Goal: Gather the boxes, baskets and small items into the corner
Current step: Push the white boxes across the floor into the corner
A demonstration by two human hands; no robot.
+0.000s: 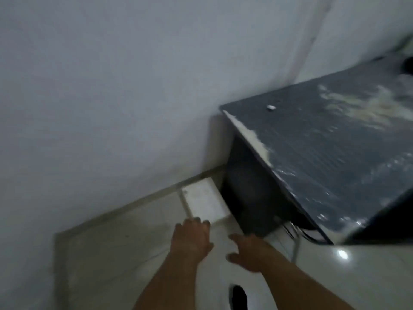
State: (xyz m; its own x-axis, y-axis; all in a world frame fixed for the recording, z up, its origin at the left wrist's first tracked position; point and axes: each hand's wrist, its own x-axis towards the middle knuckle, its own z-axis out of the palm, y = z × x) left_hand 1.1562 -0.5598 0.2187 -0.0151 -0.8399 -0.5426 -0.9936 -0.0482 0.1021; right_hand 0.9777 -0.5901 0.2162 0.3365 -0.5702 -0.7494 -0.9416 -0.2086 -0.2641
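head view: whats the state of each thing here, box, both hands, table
white box, lying flat on the floor by the wall, beside the table
left hand, fingers straight, tips touching the box's near edge
right hand, open, fingers spread, holding nothing
table, top smeared with pale dust
small white item, lying on the table top near its far corner

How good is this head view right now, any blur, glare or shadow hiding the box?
Head view: dim and motion-blurred throughout, so the white box has soft edges; one bright glare spot on the floor, right of the right hand; deep shadow under the table hides whatever is there; the left hand at the box's near edge is readable.
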